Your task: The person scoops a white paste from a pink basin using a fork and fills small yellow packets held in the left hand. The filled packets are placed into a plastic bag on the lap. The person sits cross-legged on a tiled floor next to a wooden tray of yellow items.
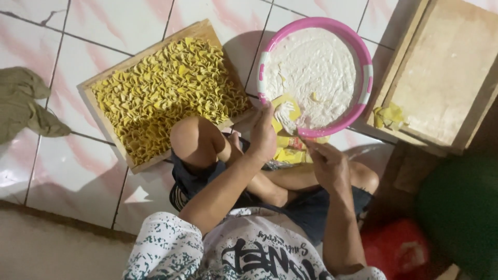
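A pink-rimmed round bowl point(366, 78) of white paste stands on the tiled floor in front of me. My left hand point(263, 136) holds a yellow square wrapper point(287, 110) with a dab of white paste on it, right at the bowl's near edge. My right hand point(328, 164) is closed around a thin stick-like tool point(302, 143) whose tip points toward the wrapper. A small stack of yellow wrappers point(285, 153) lies on my lap between both hands. I sit cross-legged, knees bare.
A wooden tray point(93, 88) packed with folded yellow dumplings point(166, 88) lies at the left. Another wooden tray point(446, 78) with a few yellow pieces point(388, 116) sits at the right. A crumpled olive cloth point(23, 103) lies far left; red point(397, 249) and green point(461, 207) objects sit lower right.
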